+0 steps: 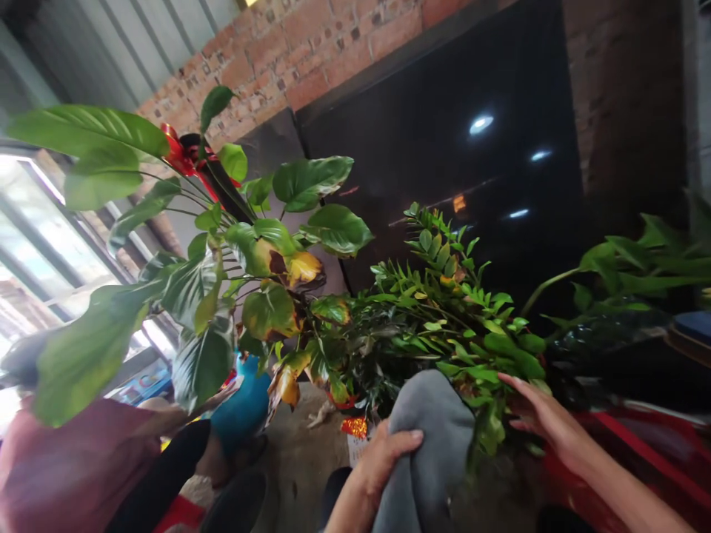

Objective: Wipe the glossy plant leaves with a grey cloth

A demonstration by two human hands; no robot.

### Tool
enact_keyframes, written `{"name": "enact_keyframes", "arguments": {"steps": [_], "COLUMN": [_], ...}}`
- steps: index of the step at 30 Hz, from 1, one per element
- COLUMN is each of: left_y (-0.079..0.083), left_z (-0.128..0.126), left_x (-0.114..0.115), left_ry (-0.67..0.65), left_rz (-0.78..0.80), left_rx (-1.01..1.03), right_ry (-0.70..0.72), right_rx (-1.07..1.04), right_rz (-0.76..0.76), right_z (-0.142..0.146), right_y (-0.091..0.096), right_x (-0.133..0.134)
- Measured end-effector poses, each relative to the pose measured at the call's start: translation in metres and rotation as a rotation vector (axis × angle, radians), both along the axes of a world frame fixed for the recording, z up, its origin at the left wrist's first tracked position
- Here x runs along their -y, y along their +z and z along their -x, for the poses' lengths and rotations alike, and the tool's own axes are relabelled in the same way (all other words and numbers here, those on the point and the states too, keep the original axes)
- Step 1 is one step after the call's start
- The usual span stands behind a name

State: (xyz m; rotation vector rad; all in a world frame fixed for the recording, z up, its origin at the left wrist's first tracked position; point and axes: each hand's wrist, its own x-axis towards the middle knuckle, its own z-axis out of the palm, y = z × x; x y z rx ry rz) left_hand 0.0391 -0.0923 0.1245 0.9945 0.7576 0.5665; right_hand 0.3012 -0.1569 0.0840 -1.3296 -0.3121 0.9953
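The left hand (383,455) is nearest, its grip curled over the top of a grey cloth (427,437) that bunches into an upright mound, long axis vertical. Just right of it, the right hand (541,418) is spread open. Its fingers point left into the small-leaved plant (444,318), brushing the leaves rather than holding them. A broad-leaved plant (238,274) stands beyond.

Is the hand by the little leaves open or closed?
Open: the right hand has its fingers stretched out flat beside the small-leaved plant, gripping nothing.
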Motion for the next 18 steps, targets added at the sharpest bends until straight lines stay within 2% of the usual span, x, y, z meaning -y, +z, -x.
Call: {"name": "enact_keyframes", "arguments": {"steps": [2,4,6,7,9,10,12,13,14,15,16,18], "left_y": [0.031,0.062,0.075,0.071,0.047,0.029,-0.005,-0.015,-0.019,-0.016,-0.005,0.029], "left_z": [0.010,0.010,0.003,-0.002,-0.008,-0.009,-0.005,0.000,0.005,0.011,0.017,0.024], "left_x": [-0.004,-0.019,-0.037,-0.044,-0.049,-0.046,-0.032,-0.024,-0.016,-0.009,-0.005,-0.007], "left_ry": [0.089,0.263,0.442,0.503,0.508,0.459,0.272,0.195,0.127,0.092,0.087,0.161], "left_rz": [-0.066,-0.146,-0.188,-0.186,-0.140,-0.104,-0.036,-0.017,-0.002,-0.003,-0.018,-0.092], "left_rx": [0.055,0.097,0.126,0.121,0.054,0.002,-0.087,-0.082,-0.062,-0.036,-0.004,0.042], "right_ry": [0.005,-0.005,-0.016,-0.015,-0.005,-0.001,-0.001,-0.006,-0.013,-0.018,-0.020,-0.015], "right_rx": [0.013,0.026,0.031,0.036,0.056,0.068,0.079,0.076,0.069,0.064,0.062,0.075], "right_rz": [-0.002,0.002,0.010,0.008,0.002,0.001,0.010,0.019,0.028,0.030,0.027,0.019], "right_z": [-0.002,-0.003,-0.001,0.000,0.002,0.003,0.003,0.002,0.001,0.000,-0.002,-0.003], "right_y": [-0.001,-0.001,-0.002,-0.003,-0.004,-0.005,-0.006,-0.007,-0.007,-0.007,-0.008,-0.008], "right_x": [0.001,-0.001,-0.006,-0.007,-0.009,-0.009,-0.006,-0.004,-0.001,0.001,0.003,0.004]}}
